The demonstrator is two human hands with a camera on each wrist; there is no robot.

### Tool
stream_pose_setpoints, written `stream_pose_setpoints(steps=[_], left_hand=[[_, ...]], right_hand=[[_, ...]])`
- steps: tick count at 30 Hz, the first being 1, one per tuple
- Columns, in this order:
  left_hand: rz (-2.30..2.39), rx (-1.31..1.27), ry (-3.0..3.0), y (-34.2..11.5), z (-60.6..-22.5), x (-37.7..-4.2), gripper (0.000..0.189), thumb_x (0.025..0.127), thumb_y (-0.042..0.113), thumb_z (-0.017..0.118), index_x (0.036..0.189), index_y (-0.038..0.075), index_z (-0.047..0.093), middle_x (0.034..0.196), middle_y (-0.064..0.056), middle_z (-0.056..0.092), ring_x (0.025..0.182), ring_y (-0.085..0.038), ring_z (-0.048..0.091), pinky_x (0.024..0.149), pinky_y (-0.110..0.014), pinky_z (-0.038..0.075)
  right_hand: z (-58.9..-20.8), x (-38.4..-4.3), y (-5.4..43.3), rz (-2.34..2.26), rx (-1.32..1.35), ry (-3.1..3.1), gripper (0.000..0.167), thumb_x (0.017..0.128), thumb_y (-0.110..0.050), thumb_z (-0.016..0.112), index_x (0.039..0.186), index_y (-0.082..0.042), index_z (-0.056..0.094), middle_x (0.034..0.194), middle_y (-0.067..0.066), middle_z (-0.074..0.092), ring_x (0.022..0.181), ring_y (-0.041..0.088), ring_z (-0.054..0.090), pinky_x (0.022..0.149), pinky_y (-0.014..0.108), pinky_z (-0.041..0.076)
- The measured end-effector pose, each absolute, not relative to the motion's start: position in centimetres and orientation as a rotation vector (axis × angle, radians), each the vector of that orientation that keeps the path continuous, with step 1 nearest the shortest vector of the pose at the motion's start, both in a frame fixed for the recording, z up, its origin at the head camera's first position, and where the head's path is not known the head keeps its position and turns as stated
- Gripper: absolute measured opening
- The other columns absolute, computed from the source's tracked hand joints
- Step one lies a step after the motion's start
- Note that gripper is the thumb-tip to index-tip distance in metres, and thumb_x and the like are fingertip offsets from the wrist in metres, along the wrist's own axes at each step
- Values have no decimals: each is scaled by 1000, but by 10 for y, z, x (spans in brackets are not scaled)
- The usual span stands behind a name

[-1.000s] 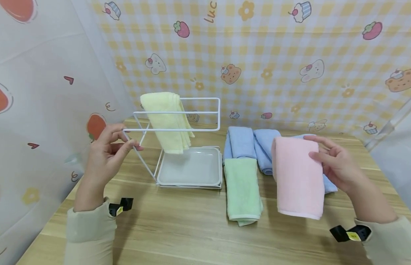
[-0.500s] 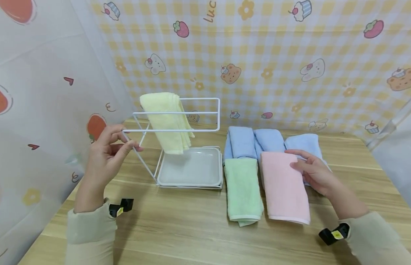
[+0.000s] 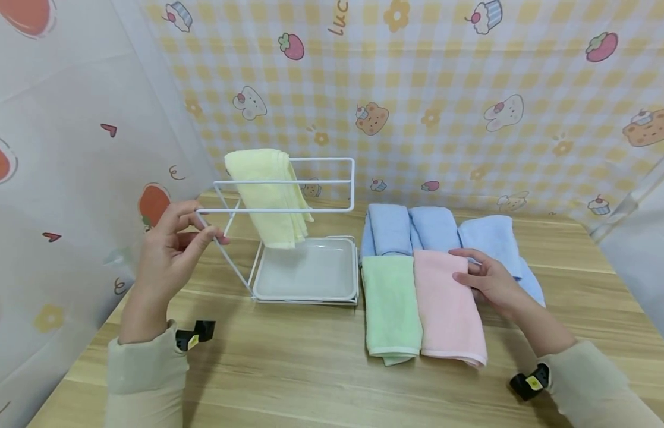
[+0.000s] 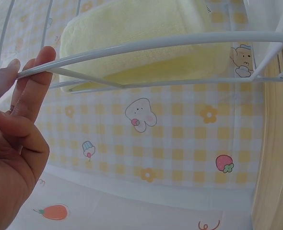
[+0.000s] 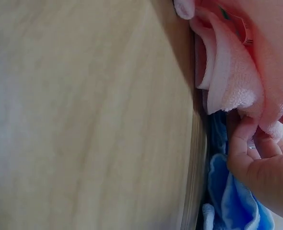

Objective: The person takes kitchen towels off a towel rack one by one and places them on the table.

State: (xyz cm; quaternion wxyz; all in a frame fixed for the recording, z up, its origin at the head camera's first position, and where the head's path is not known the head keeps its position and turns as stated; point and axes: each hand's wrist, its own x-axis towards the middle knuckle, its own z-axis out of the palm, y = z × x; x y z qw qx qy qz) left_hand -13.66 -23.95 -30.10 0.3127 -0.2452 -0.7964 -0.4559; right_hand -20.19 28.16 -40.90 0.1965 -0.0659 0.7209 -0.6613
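Observation:
My left hand [image 3: 173, 249] pinches the front left corner of a white wire rack [image 3: 278, 210] between thumb and fingers. Over the rack's rear bars hangs a folded yellow towel [image 3: 267, 196]. At the right, my right hand [image 3: 489, 279] grips the upper right edge of a folded pink towel [image 3: 449, 309], with the thumb on top and fingers underneath. The pink towel lies beside a folded green towel [image 3: 392, 309], their edges touching. In the right wrist view, the fingers hold the layered end of the pink towel [image 5: 237, 81].
Behind the pink and green towels lie several folded blue towels [image 3: 436, 229]. A white tray [image 3: 310, 270] sits in the rack's base, left of the green towel. All stand on a wooden table [image 3: 289, 362] before a yellow checked curtain [image 3: 406, 77].
My right hand has moved left and down with the pink towel, bringing it against the green towel and uncovering the right blue towel. My left hand stays on the rack.

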Motion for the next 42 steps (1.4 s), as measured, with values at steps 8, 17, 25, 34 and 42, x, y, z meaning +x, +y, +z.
stream_pose_setpoints(steps=[8, 17, 25, 34, 42], left_hand=[[-1189, -634, -2113, -240, -303, -135, 32, 90, -8, 66, 117, -11, 51, 81, 6, 60, 75, 9, 70, 38, -20, 21], [-1211, -657, -2094, -238, -303, -137, 32, 90, -7, 66, 118, -10, 51, 79, 2, 59, 73, 9, 69, 38, -20, 20], [-1220, -658, -2089, -239, -303, -136, 31, 90, -9, 65, 118, -10, 51, 81, 8, 58, 70, 7, 69, 37, -20, 19], [-1218, -668, -2085, -240, -302, -137, 30, 91, -7, 64, 118, -11, 50, 81, 9, 58, 73, 9, 70, 37, -20, 19], [-1207, -663, -2094, -240, -302, -136, 30, 91, -8, 65, 117, -11, 51, 79, -1, 59, 72, 9, 69, 37, -21, 19]], right_hand=[[-404, -196, 284, -1857, -130, 2066, 42, 94, -6, 67, 129, -25, 54, 98, -16, 73, 73, 4, 67, 59, 22, 55], [-395, -187, 286, -1824, -111, 2311, 34, 91, -9, 72, 120, -24, 61, 91, -18, 73, 74, 0, 68, 62, 21, 57], [-387, -183, 294, -1640, -106, 2509, 39, 94, -23, 70, 130, -15, 57, 93, -28, 69, 77, -5, 67, 66, 21, 56], [-380, -183, 308, -1891, -220, 2360, 25, 97, -9, 64, 118, -23, 62, 100, -19, 74, 86, 0, 72, 75, 14, 54], [-365, -185, 302, -1960, -253, 2344, 26, 98, -12, 63, 121, -23, 61, 104, -19, 74, 88, 1, 73, 79, 9, 50]])
